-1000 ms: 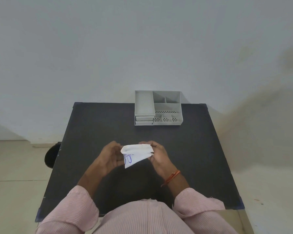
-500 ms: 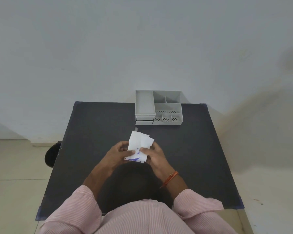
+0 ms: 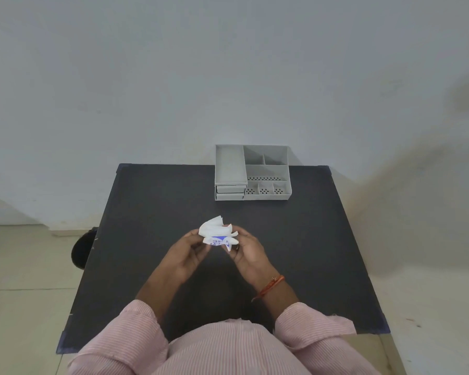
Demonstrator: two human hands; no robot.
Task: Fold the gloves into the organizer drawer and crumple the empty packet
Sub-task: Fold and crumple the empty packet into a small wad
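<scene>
A white paper packet (image 3: 217,234) with blue print is bunched and creased between both hands, held above the middle of the black table (image 3: 152,207). My left hand (image 3: 190,253) grips its left side and my right hand (image 3: 248,251) grips its right side. The grey organizer (image 3: 252,171) stands at the table's far edge, with two small drawers (image 3: 230,192) stacked at its front left, both pushed in. No gloves are visible.
The organizer has several open compartments on its right, some with perforated floors. A dark round object (image 3: 82,250) sits on the tiled floor by the table's left edge. A pale wall rises behind the table.
The packet went from a flat folded sheet to a crumpled wad. Both hands have squeezed closer around it and shifted slightly toward the organizer.
</scene>
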